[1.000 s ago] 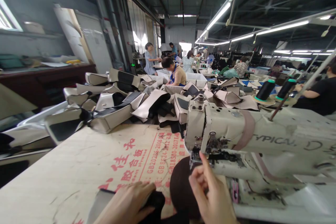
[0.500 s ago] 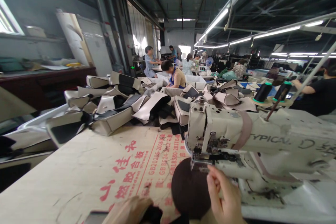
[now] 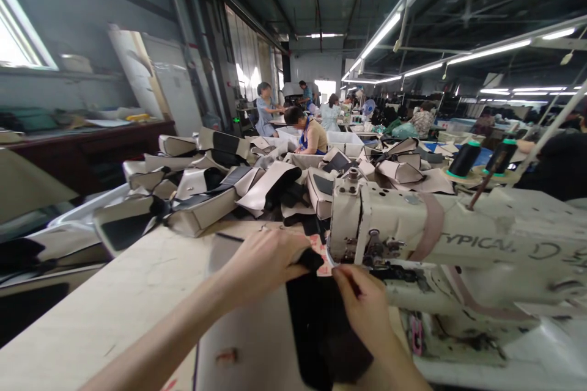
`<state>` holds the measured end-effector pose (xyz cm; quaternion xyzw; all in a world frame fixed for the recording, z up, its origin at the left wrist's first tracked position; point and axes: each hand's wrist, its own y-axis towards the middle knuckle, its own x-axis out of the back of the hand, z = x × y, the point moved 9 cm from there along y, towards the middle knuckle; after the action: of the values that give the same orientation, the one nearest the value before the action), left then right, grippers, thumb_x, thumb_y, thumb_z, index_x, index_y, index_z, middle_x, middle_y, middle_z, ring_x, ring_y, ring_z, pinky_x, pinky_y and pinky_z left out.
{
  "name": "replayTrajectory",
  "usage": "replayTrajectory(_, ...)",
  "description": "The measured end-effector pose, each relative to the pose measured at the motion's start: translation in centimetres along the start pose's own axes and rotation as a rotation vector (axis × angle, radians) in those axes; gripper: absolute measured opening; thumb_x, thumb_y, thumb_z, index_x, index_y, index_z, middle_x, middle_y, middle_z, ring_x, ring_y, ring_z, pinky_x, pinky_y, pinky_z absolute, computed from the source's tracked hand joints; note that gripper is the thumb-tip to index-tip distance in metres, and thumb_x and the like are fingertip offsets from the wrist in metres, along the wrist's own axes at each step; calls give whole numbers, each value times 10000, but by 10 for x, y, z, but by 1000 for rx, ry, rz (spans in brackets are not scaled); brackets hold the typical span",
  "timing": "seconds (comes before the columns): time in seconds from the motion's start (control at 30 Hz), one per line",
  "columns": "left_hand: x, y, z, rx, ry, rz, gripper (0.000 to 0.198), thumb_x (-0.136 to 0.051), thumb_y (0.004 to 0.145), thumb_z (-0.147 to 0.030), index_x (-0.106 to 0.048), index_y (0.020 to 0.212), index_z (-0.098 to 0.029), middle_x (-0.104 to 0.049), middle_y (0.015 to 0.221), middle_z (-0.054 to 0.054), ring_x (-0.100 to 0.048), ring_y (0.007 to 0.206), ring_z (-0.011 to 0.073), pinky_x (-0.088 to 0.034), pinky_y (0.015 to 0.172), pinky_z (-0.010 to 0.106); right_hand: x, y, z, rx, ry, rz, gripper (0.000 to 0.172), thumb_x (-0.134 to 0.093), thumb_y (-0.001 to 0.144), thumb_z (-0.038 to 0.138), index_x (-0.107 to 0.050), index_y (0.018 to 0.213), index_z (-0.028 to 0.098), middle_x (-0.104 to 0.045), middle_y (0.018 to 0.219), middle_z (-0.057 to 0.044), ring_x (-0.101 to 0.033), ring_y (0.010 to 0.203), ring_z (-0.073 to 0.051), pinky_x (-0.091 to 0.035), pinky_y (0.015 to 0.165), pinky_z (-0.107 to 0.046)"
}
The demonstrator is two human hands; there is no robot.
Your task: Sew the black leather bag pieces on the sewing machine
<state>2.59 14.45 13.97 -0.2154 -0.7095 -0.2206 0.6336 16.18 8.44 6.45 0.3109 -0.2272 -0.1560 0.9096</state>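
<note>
A beige-and-black bag piece (image 3: 252, 333) lies over the near part of the board, in front of the sewing machine (image 3: 389, 214). My left hand (image 3: 270, 256) reaches across it, its fingers closed on the black material near the top edge. At the machine's needle end, my right hand (image 3: 367, 305) has thumb and fingers pinched together at the upper right edge of the black part. A small copper-coloured fitting (image 3: 227, 355) shows on the beige face. The bag piece and my right hand hide most of the dark round pad by the machine.
A pale plywood board (image 3: 137, 293) extends to the left. Beyond it rises a heap of beige-and-black bags (image 3: 197, 214). Black thread spools (image 3: 464, 159) stand behind the machine. Several people work farther back, one (image 3: 314, 134) close behind the heap.
My left hand has moved up and forward, bringing the bag piece into view over the board's red lettering. My right hand has shifted left, its pointing finger now drawn into a pinch.
</note>
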Motion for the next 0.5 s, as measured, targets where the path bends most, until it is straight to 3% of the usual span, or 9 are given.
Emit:
replayTrajectory(0.07,5,23,-8,-83,67,-3,159,-584,740,-336,-644,884,-301,-668,855,-6,-613,839,224,-366,654,261,6,0,-3,-58,-80,-235,290,-471,906,346,-647,787,149,-647,710,-56,-603,623,-131,-436,590,-198)
replayTrajectory(0.13,-2,36,-12,-98,107,4,161,-581,746,-307,-645,893,-297,-663,862,8,-608,844,230,-380,681,275,0,-1,-3,-115,-146,-340,327,-466,903,362,-650,755,136,-632,636,-63,-585,548,-134,-408,535,-204)
replayTrajectory(0.27,-31,17,-18,-149,99,33,238,-498,762,-163,-645,929,-249,-659,843,47,-593,838,235,-395,738,317,-13,-1,-5,-193,-136,-293,363,-429,908,385,-626,712,152,-585,555,-26,-531,479,-116,-364,477,-198)
replayTrajectory(0.37,-37,-14,-1,-181,51,115,294,-517,728,-154,-654,951,-290,-666,834,19,-587,808,228,-392,718,325,-10,-16,-12,-205,-53,-177,333,-425,911,371,-616,722,174,-574,578,-2,-537,506,-104,-391,492,-183)
replayTrajectory(0.43,-18,-24,30,-70,67,125,325,-534,706,-166,-657,964,-322,-676,879,-6,-596,819,217,-395,696,304,-4,-35,-18,-206,-10,-127,287,-426,912,347,-634,793,191,-600,666,-19,-583,587,-120,-443,528,-185)
replayTrajectory(0.5,30,-23,64,116,185,-22,319,-491,729,-168,-659,970,-291,-678,908,-4,-607,821,213,-397,684,291,-1,-54,-18,-183,-33,-64,226,-439,904,336,-638,946,236,-626,878,-54,-620,718,-160,-491,548,-218)
